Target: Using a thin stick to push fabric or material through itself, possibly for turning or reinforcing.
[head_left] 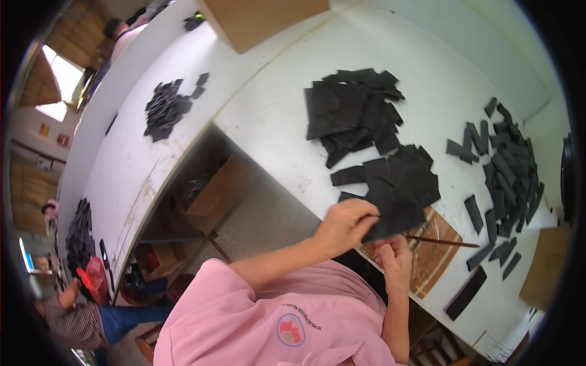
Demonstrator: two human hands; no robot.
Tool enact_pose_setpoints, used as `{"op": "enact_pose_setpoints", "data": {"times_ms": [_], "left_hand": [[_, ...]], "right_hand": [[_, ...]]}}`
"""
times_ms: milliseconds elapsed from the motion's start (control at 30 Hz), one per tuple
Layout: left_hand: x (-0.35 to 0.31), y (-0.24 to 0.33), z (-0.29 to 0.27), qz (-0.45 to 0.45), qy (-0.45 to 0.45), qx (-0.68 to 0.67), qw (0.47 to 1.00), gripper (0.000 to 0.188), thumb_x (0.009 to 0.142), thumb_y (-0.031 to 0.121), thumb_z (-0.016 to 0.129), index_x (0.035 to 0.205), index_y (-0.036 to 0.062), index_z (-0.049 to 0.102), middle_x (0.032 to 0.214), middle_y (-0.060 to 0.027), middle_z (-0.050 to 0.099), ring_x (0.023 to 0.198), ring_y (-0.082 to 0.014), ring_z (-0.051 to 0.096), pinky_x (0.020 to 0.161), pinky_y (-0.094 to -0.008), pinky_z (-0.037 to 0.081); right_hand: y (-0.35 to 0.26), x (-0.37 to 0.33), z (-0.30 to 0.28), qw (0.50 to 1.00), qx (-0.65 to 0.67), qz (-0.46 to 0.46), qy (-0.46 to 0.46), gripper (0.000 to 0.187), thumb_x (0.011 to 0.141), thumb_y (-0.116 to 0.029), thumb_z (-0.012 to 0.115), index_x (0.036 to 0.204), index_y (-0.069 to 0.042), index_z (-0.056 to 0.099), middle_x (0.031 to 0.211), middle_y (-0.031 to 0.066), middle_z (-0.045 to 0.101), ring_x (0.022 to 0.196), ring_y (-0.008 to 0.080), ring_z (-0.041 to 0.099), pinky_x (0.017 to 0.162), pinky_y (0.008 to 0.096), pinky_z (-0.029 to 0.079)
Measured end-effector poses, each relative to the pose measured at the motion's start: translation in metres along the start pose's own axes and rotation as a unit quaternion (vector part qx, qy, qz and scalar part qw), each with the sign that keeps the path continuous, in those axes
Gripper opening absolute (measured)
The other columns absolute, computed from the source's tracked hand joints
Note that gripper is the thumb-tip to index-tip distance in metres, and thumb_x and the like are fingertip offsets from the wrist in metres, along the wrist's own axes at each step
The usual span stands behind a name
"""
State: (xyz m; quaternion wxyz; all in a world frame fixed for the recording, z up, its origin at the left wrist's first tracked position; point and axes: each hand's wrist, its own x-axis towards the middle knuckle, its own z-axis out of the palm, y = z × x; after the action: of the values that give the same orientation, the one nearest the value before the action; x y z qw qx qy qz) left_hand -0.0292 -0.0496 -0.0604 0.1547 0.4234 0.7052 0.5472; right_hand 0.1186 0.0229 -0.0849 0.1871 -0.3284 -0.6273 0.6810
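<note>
My left hand (pixel 347 228) pinches the left edge of a black fabric piece (pixel 394 218) just over the front edge of the white table. At the lower edge of that piece, the fingers of my right hand (pixel 394 259) are closed on it. Beyond my hands lies a loose stack of black fabric pieces (pixel 351 110), with more black pieces (pixel 403 174) spread between the stack and my hands. Right of my right hand, a thin brown stick (pixel 442 242) rests across a brown board (pixel 434 259) with a shiny covering.
Many black strips (pixel 506 174) are heaped at the right, and a darker block (pixel 466 293) lies nearer. A cardboard box (pixel 262 21) stands at the back. On the left table (pixel 134 152) is another black pile (pixel 165 110). A seated person (pixel 76 308) works at far left.
</note>
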Motion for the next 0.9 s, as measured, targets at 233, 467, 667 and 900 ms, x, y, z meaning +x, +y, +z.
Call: {"op": "enact_pose_setpoints", "data": {"times_ms": [233,467,667,900], "left_hand": [[0.012,0.018,0.014,0.054,-0.038,-0.091,0.994,0.011,0.071,-0.003,0.059,0.082,-0.001,0.057,0.073,-0.0115,0.056,0.064,-0.0223,0.057,0.055,-0.0278,0.044],[0.012,0.021,-0.005,-0.229,-0.087,-0.435,0.867,0.021,0.077,0.004,0.054,0.098,-0.0011,0.054,0.08,-0.0042,0.058,0.066,-0.0121,0.056,0.059,-0.0234,0.047],[-0.001,0.008,-0.009,-0.273,-0.149,-0.495,0.811,0.023,0.077,0.008,0.055,0.098,-0.0012,0.053,0.074,-0.0085,0.058,0.065,-0.0133,0.057,0.059,-0.0224,0.044],[-0.006,0.011,-0.008,-0.266,-0.116,-0.469,0.834,0.012,0.074,0.0,0.06,0.086,0.0007,0.057,0.069,-0.0056,0.058,0.062,-0.0116,0.057,0.056,-0.0212,0.044]], "right_hand": [[-0.027,0.013,-0.002,0.928,0.371,0.031,-0.013,0.035,0.076,-0.022,0.064,0.102,-0.002,0.051,0.095,0.0059,0.056,0.082,0.0152,0.056,0.065,0.0274,0.048],[-0.04,0.027,0.012,0.929,0.347,0.063,0.111,0.036,0.074,-0.009,0.066,0.107,-0.006,0.05,0.099,0.0049,0.055,0.09,0.0163,0.052,0.081,0.0316,0.043],[-0.046,0.024,0.013,0.886,0.437,0.102,0.113,0.026,0.075,-0.006,0.064,0.099,-0.007,0.053,0.09,0.0037,0.056,0.084,0.0172,0.055,0.074,0.0328,0.048],[-0.046,0.025,0.02,0.886,0.435,0.108,0.119,0.027,0.076,-0.007,0.063,0.101,-0.007,0.052,0.09,0.0044,0.056,0.082,0.0173,0.056,0.072,0.0316,0.049]]}}
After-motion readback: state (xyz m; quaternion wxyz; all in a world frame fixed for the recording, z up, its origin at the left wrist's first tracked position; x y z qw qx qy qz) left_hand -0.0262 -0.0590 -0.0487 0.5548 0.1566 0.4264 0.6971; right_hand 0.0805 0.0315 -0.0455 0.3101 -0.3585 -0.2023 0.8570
